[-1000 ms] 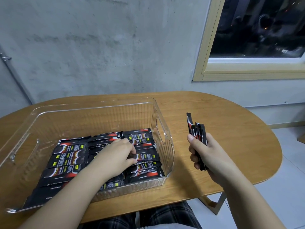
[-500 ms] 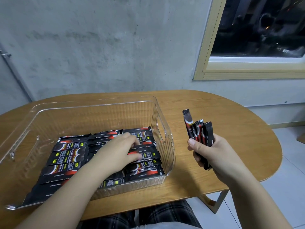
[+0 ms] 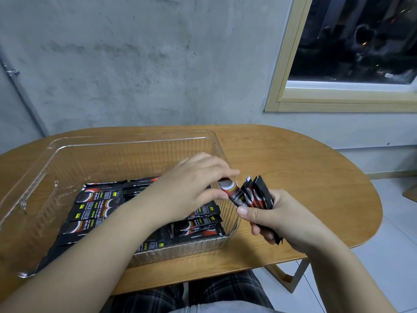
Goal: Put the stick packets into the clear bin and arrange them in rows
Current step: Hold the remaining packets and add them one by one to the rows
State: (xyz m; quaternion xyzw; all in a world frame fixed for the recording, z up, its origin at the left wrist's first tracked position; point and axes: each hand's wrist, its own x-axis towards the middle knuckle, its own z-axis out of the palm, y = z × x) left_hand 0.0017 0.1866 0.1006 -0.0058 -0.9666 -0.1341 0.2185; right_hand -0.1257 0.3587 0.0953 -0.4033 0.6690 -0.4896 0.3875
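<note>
A clear ribbed bin (image 3: 126, 143) sits on the wooden table, its floor lined with rows of black-and-red stick packets (image 3: 97, 206). My right hand (image 3: 279, 220) grips a small bundle of packets (image 3: 259, 195) upright just right of the bin's near right corner. My left hand (image 3: 191, 184) reaches over the bin's right wall and pinches the top end of one packet (image 3: 230, 189) that leans out of the bundle. My left forearm hides part of the packets in the bin.
The oval wooden table (image 3: 304, 168) stands against a grey concrete wall, with a window (image 3: 352, 53) at the upper right. Its right edge drops to a tiled floor (image 3: 383, 256). My lap in plaid fabric shows below the near edge.
My left hand has lifted off the packets in the bin and moved right to the bundle, taking hold of one packet. My right hand has shifted the bundle left, closer to the bin.
</note>
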